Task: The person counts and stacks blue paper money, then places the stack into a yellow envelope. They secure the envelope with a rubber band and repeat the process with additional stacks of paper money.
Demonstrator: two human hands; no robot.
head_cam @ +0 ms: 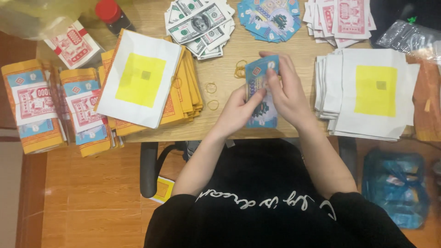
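From my feed, both hands meet over the wooden table point(229, 50) — my left hand point(237, 111) and right hand point(287, 92) each clasp the same small stack of blue paper notes point(262, 92), held just above the table's near edge. Loose rubber bands point(211, 88) lie just left of it. White sheets with yellow squares point(367, 94) sit to the right — another such pile point(140, 78) lies left, on orange paper.

blue paper notes point(261, 94) | thin stack | upright, held above desk edge
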